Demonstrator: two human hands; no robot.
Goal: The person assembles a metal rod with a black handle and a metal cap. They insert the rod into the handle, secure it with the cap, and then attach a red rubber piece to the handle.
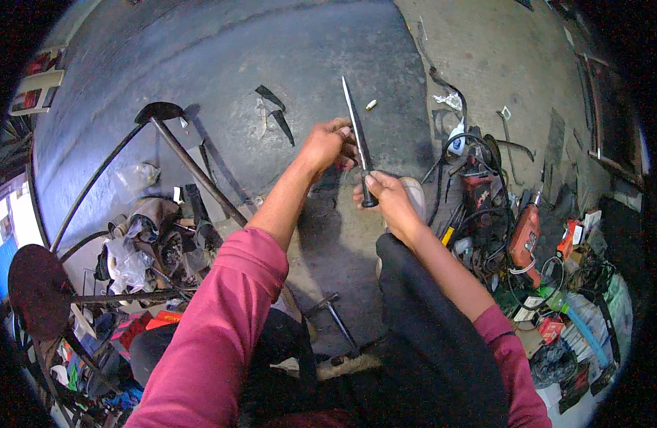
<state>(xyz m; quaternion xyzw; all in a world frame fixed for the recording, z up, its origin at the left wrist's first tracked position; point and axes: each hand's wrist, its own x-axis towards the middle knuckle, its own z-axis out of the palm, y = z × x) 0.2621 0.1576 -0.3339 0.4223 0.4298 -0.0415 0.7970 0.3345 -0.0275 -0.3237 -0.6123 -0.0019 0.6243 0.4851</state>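
Observation:
A long, narrow blade point(353, 114) with a sharp point and a black handle point(369, 197) stands almost upright in the view, its tip away from me. My right hand point(390, 199) is closed around the handle near the blade's base. Beside the blade's left edge is my left hand point(328, 144), its fingers curled and partly behind the steel. Whether those fingers pinch the blade or only rest against it is not clear. Beyond my hands, dark flat pieces point(277, 112) and a small pale cylindrical piece point(371, 104) lie on the floor.
A hammer point(340, 323) lies between my legs. On the right are a red power drill point(523, 246), a tangled cable point(499, 166), a white bottle point(457, 138) and boxes. A metal-legged frame point(192, 166) stands at left over piled bags and scraps.

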